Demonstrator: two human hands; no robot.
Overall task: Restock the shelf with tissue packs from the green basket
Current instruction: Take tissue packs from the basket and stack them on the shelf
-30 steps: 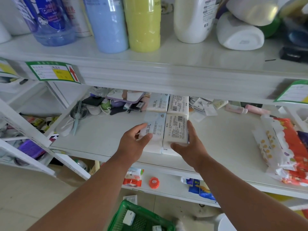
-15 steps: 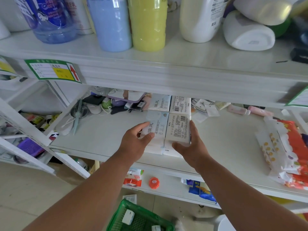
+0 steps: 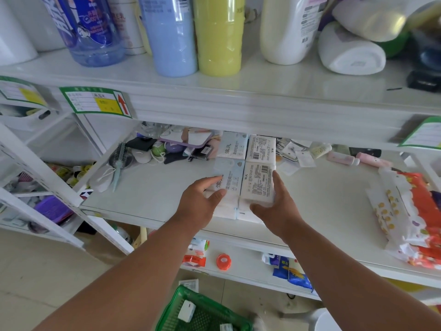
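Two stacks of tissue packs stand side by side near the front of the middle shelf (image 3: 155,187). My left hand (image 3: 200,201) holds the top light-blue tissue pack (image 3: 230,173) from its left side, thumb on top. My right hand (image 3: 279,206) holds the white barcode tissue pack (image 3: 256,182), fingers along its right side and thumb at its near end. Behind them sit two more tissue packs (image 3: 232,146). The green basket (image 3: 171,309) sits on the floor below, with a small white pack (image 3: 187,310) inside.
Bottles (image 3: 218,34) and paper rolls (image 3: 350,53) line the upper shelf. A hairbrush (image 3: 120,156) and small items crowd the middle shelf's back left. Orange-and-white packets (image 3: 410,211) lie at its right. An orange tape roll (image 3: 223,261) sits on the lower shelf.
Both hands stay on the same two top packs. The packs and hands have barely shifted; only the view has moved slightly.
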